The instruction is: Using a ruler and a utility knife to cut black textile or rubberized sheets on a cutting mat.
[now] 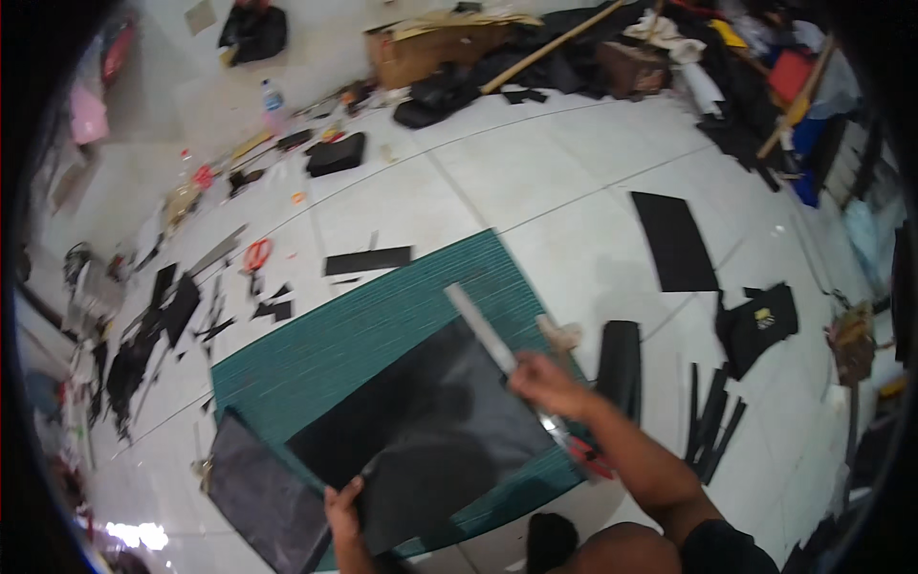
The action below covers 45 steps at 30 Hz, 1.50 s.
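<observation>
A large black sheet (421, 430), which looks like leather or vinyl, lies on a green ribbed mat (287, 373). My left hand (346, 507) grips its near left edge, thumb and finger closed at the border. Over the sheet's right side, my right hand (550, 383) is closed around the lower end of a pale, flat ruler (478, 325) that slants up to the left. Just below that hand are scissors with red handles (590, 457), by the sheet's right corner. A second dark piece (263, 488) lies at the mat's left edge.
Black strips (708, 421), a rolled black piece (620, 368) and a flat black panel (674, 244) lie to the right. Orange-handled scissors (256, 254) and scraps (275, 310) are at left. A bottle (273, 103) and a cardboard box (421, 55) stand along the far wall.
</observation>
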Each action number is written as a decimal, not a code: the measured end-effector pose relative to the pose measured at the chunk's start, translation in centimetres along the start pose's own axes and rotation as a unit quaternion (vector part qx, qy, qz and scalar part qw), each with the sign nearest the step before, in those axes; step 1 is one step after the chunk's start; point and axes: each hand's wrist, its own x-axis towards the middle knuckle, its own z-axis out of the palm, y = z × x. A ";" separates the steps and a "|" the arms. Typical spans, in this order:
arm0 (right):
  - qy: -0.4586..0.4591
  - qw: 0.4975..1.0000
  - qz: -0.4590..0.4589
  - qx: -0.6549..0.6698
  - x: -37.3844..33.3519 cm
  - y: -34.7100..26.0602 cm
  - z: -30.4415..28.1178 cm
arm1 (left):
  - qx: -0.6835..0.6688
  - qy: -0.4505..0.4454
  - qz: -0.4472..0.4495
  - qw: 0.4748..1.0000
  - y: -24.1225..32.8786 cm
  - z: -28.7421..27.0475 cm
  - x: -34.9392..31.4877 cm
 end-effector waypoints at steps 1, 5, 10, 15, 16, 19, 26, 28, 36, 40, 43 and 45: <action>-0.034 0.996 0.086 0.002 -1.6 -0.2 1.0 | 0.003 -0.005 -0.015 1.000 -0.2 -0.7 0.1; -0.104 0.972 0.185 0.096 -5.6 1.9 1.2 | -0.002 -0.094 -0.015 0.995 2.1 2.4 0.2; -0.052 0.927 0.154 0.337 -10.1 2.2 1.7 | 0.067 -0.180 -0.042 0.981 3.0 4.9 0.4; 0.059 0.934 0.114 0.333 -12.4 4.2 2.1 | 0.118 -0.184 -0.101 0.971 3.3 7.2 1.5; 0.083 0.926 0.115 0.350 -12.8 4.4 2.0 | 0.121 -0.188 -0.100 0.970 3.3 7.8 1.7; 0.134 0.913 0.095 0.374 -13.7 4.2 1.4 | 0.078 -0.241 -0.123 0.960 4.3 10.9 2.3; 0.284 0.848 0.060 0.443 -16.4 3.3 -0.7 | -0.167 -0.330 -0.161 0.915 3.5 15.4 3.6; 0.274 0.809 -0.024 0.519 -17.2 3.5 -2.0 | -0.169 -0.313 -0.136 0.925 1.6 16.1 5.0; 0.503 0.663 -0.222 0.508 -15.3 -0.4 -9.4 | 0.424 -0.076 0.248 0.868 -10.1 18.6 9.3; 0.524 0.595 -0.312 0.524 -13.5 0.3 -18.0 | 0.552 0.010 0.293 0.780 -11.5 22.8 7.1; 0.592 0.549 -0.321 0.495 -10.4 -0.7 -23.9 | 0.602 0.049 0.328 0.727 -13.2 22.8 6.7; 0.564 0.536 -0.349 0.522 -8.4 -0.1 -28.1 | 0.616 0.052 0.317 0.719 -13.3 23.4 6.9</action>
